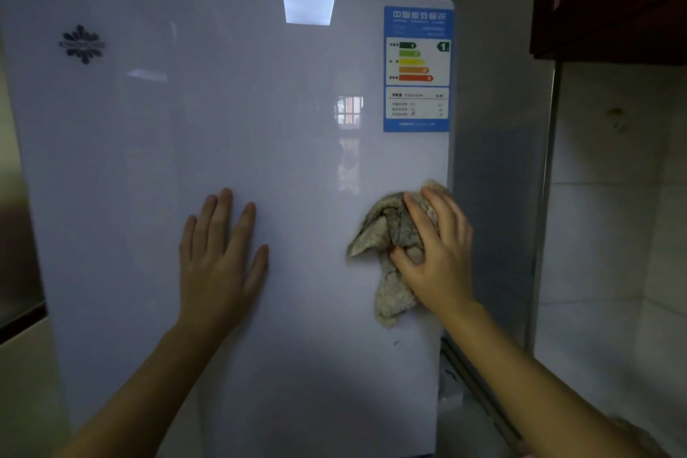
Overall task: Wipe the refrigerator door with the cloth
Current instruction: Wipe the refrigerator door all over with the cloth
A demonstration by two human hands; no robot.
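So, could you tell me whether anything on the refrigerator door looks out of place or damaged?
Only a small dark smudge on the refrigerator door, just below the cloth gripped by the right hand; otherwise nothing stands out.

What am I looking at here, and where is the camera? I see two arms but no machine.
There is no machine: these are a person's bare hands, filmed by one wide camera worn on the head. The big pale surface is a refrigerator door. The left hand lies flat and open against it. The right hand grips a crumpled cloth against the door near its right edge, below the blue energy label. A dark logo sits at upper left.
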